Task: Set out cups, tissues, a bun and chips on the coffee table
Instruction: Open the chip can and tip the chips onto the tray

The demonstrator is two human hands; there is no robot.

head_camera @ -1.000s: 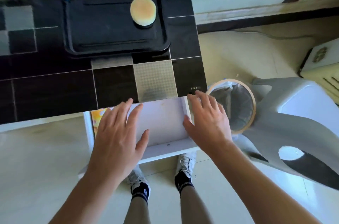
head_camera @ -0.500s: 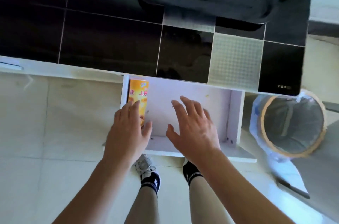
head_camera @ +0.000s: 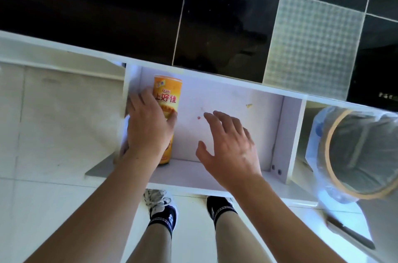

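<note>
Left hand (head_camera: 148, 127) wraps the one chips can (head_camera: 167, 99) in the drawer (head_camera: 232, 99); right hand (head_camera: 230, 146) hovers spread, empty.

Single head view, looking steeply down, close over open drawer (head_camera: 215, 99).

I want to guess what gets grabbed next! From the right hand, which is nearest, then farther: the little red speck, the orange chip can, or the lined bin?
From the right hand:
1. Little red speck on the white drawer floor, just beyond the fingertips.
2. Tall orange chip can, lying at the drawer's left under the left hand.
3. Round plastic-lined waste bin, outside the drawer, far right.
</note>
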